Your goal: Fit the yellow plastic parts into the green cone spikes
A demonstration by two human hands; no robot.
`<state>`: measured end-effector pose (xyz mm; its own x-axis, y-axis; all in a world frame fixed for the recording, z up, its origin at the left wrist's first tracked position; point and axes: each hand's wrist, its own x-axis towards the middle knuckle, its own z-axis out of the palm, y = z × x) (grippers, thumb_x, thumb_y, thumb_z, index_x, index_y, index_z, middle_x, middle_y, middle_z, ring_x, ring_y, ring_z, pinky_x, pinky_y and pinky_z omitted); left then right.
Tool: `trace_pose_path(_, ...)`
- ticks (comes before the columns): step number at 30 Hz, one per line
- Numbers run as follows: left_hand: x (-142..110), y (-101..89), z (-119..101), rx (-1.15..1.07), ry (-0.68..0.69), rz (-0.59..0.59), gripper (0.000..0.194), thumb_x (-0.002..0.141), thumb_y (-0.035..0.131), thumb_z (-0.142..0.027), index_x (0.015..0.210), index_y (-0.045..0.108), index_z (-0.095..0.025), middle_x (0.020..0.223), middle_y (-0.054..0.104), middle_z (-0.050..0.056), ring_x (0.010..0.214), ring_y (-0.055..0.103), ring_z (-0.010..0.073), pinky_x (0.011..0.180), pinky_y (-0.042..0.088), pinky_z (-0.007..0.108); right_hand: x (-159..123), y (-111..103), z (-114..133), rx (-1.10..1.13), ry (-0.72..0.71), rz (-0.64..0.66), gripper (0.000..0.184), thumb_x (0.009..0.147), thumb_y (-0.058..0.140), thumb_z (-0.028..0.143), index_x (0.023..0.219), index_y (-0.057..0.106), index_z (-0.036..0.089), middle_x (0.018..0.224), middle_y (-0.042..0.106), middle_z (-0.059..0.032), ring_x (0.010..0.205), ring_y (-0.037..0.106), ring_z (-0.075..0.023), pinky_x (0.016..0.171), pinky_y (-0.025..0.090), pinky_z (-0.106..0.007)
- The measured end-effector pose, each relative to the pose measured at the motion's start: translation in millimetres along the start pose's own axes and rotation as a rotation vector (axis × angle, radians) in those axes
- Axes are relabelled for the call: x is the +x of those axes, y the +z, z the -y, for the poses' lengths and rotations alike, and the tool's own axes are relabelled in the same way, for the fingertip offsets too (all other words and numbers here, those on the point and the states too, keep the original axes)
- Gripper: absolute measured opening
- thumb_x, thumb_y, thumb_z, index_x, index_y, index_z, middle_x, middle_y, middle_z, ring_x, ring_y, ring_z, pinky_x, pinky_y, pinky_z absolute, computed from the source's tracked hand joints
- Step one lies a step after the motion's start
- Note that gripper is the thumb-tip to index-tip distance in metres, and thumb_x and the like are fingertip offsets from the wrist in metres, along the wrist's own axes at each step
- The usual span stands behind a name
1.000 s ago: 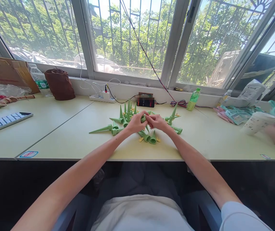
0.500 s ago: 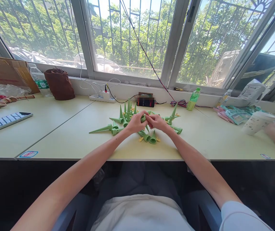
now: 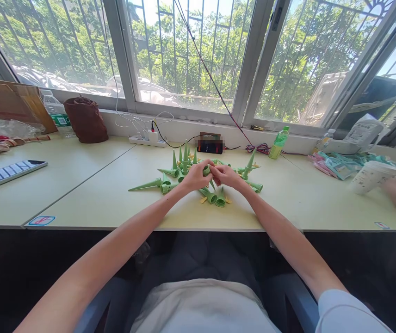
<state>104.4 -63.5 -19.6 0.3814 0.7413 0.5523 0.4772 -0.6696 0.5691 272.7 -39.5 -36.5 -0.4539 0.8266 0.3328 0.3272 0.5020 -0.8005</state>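
Observation:
Over the middle of the table, my left hand (image 3: 195,177) is wrapped round a green plastic watering spike (image 3: 206,171), its round open end showing between the fingers. My right hand (image 3: 226,175) is closed in a pinch against that same spike's side; any small part between its fingertips is hidden. Several more green spikes lie around both hands, among them a long one (image 3: 145,185) on the left and one standing up (image 3: 249,164) on the right. Nearer to me, an open-ended spike (image 3: 220,200) lies beside a small yellow valve piece (image 3: 228,200).
Behind the spikes, a phone (image 3: 210,145) leans near the wall, with a power strip (image 3: 147,141) to its left. A green bottle (image 3: 279,142) stands at the back right. A tablet-like device (image 3: 9,175) lies left. Another person's hand (image 3: 394,187) is beside a white cup (image 3: 371,176).
Both my hands stay in place round the spike, with hardly any movement. At the far right, the other person's hand has shifted slightly beside the white cup.

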Motion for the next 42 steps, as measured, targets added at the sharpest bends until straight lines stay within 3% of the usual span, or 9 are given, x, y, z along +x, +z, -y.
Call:
trace_pose_path(11,0.7,-0.1,0.5,-0.006,-0.013,0.008,0.026,0.074,0.053,-0.021,0.098,0.061,-0.017,0.067,0.059,-0.003,0.054,0.044,0.0087,0.056,0.038,0.02,-0.9,-0.4,1.8,0.001,-0.003,0.007,0.058,0.088,0.045,0.066,0.054,0.048,0.018,0.047,0.053,0.0,0.043,0.05,-0.011,0.046,0.042,-0.024)
trace_pose_path(21,1.2,0.5,0.1,-0.022,-0.041,0.005,0.033,0.073,0.053,-0.019,0.105,0.059,-0.018,0.083,0.067,0.0,0.056,0.047,0.0085,0.057,0.04,0.021,0.4,1.1,-2.5,0.049,-0.011,-0.013,0.057,0.086,0.047,0.067,0.056,0.05,0.019,0.048,0.052,0.0002,0.043,0.049,-0.0115,0.045,0.042,-0.025)
trace_pose_path(27,1.4,1.7,0.0,-0.028,-0.064,-0.011,0.031,0.074,0.053,-0.019,0.104,0.057,-0.017,0.082,0.066,0.0,0.054,0.045,0.0077,0.056,0.039,0.02,0.2,1.3,1.3,0.09,-0.016,-0.043,0.049,0.085,0.052,0.064,0.068,0.053,0.019,0.049,0.052,0.0025,0.043,0.049,-0.0112,0.045,0.042,-0.024)
trace_pose_path(42,1.6,3.6,5.6,-0.001,-0.024,-0.021,0.03,0.075,0.054,-0.021,0.105,0.058,-0.017,0.08,0.064,-0.002,0.05,0.042,0.0068,0.058,0.039,0.022,-0.1,2.0,1.8,0.067,-0.006,-0.071,0.052,0.084,0.05,0.066,0.064,0.052,0.017,0.047,0.05,0.0032,0.041,0.047,-0.0094,0.044,0.04,-0.023)
